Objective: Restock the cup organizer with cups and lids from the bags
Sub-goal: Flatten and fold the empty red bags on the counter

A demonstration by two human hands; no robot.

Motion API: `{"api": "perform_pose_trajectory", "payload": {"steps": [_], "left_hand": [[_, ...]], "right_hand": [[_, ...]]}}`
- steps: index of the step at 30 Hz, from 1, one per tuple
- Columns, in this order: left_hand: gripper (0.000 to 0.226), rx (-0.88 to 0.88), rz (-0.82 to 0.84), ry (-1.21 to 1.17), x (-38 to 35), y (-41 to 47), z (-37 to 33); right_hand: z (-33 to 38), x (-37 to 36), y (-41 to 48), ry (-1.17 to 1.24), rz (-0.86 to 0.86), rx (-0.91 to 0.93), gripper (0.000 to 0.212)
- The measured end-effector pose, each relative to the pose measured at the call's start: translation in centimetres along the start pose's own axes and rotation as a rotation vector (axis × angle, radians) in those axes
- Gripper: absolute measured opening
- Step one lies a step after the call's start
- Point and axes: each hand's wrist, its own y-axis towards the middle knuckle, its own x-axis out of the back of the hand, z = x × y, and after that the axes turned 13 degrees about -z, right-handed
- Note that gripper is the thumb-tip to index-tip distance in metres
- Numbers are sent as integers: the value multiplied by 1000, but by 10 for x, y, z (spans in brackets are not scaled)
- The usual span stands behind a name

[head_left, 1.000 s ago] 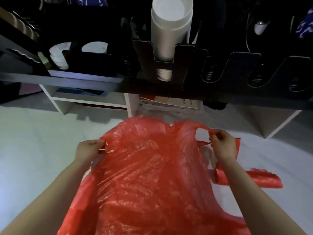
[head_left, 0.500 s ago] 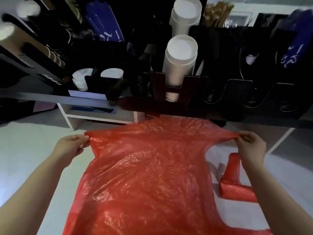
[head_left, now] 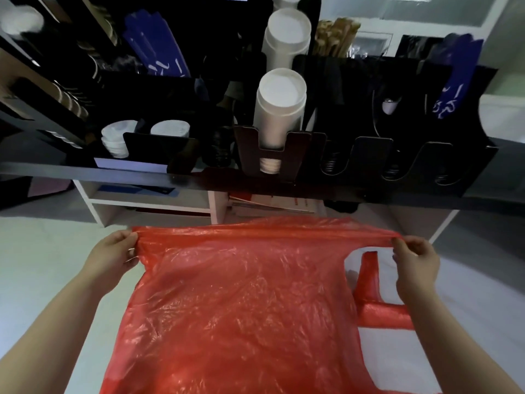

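Left hand (head_left: 113, 257) first: I pinch the left corner of the top edge of a thin red plastic carrier bag (head_left: 241, 294) between thumb and curled fingers. My right hand (head_left: 414, 263) pinches the right end of the same edge, and the plastic runs taut between the two. The bag hangs flat in front of me, below the counter edge and above the pale floor (head_left: 42, 251). I cannot tell whether anything is inside it. One red handle loop (head_left: 369, 280) hangs just under my right hand.

Beyond the bag, a black cup organizer with U-cut front slots (head_left: 355, 155) stands on a dark counter (head_left: 85, 173). Its middle slot holds a tall stack of white paper cups (head_left: 279, 109), tilted toward me, with a second white stack (head_left: 287, 35) right behind it. The slots further right show coiled springs at their bases. At the organizer's left end, behind a black front panel, sit two stacks of white round lids (head_left: 116, 137), side by side. A bundle of brown wooden stirrers (head_left: 335, 35) stands beside the rear cup stack.
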Motion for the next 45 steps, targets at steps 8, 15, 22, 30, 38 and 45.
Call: {"api": "perform_pose_trajectory", "payload": {"steps": [8, 15, 22, 30, 38, 45], "left_hand": [[18, -52, 96, 36, 3, -7, 5], [19, -30, 79, 0, 2, -11, 6], [18, 6, -163, 12, 11, -5, 10], [22, -464, -358, 631, -10, -5, 15], [23, -503, -381, 808, -4, 2, 38], [23, -463, -349, 812, -6, 8, 49]], "right_hand": [[-9, -8, -33, -30, 66, -293, 15], [11, -24, -43, -118, 592, -170, 42], [19, -19, -46, -546, 691, 23, 22], [8, -8, -41, -463, 831, 67, 22], [9, -2, -30, -515, 944, -202, 23], [14, -21, -41, -707, 398, 472, 20]]}}
